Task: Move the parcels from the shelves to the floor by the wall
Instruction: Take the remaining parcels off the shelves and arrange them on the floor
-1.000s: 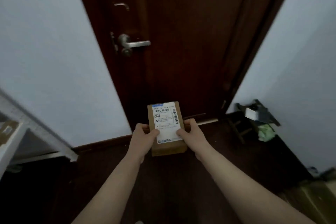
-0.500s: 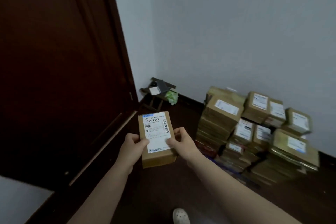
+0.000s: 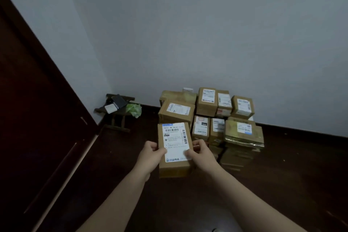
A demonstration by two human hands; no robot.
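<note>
Person faces a corner of the room, both bare forearms stretched forward and angled slightly inward.

Parcel [image 3: 174, 149]: a small brown carton with a white shipping label [image 3: 175, 141] on top. It is held in the air over the dark floor [image 3: 291, 175], long side pointing away from the body, top face turned up toward the person.

Left hand [image 3: 150, 156] clamps the near left edge. Its thumb lies flat on top with the tip at the label's lower left, fingers curled round the side and under.

Right hand [image 3: 202, 154] mirrors it on the near right edge. Its thumb is on the label's lower right, fingers wrapped round the side, knuckles showing.

The hands are apart, the carton between them, wrists roughly level.

Beyond the carton is a stack of parcels [image 3: 206, 107], piled in several layers on the floor against the pale wall [image 3: 207, 34], most labels facing up. The held parcel is short of the stack, at its near left corner as seen from here.

To the left is a dark wooden door [image 3: 28, 118]. In the corner stands a low dark stool [image 3: 116, 117] with small items on it, and a green bag [image 3: 134, 109] at its right side.
</note>
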